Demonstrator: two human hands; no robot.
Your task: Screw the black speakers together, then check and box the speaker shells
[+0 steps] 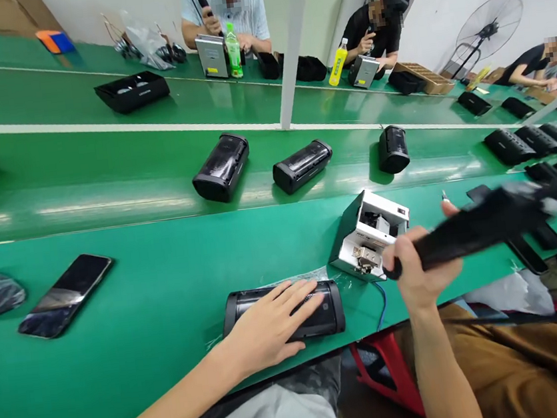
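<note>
My left hand (276, 326) lies flat, fingers stretched out, on top of a black portable speaker (330, 307) near the bench's front edge. Clear plastic film (311, 276) shows behind and beside that speaker. My right hand (424, 273) is closed around a black electric screwdriver (482, 229), smeared by motion and held nearly level above the bench. Its tip is hard to make out. Just left of my right hand stands a small screw feeder box (369, 235) with an open white top and a blue cable.
Three black speakers (222, 167) stand on the green belt beyond the bench, with several more (510, 145) to the right. A phone (67, 295) lies at left. A white post (289, 53) rises mid-view. Co-workers (249, 14) sit opposite; someone in brown (523, 369) is close at right.
</note>
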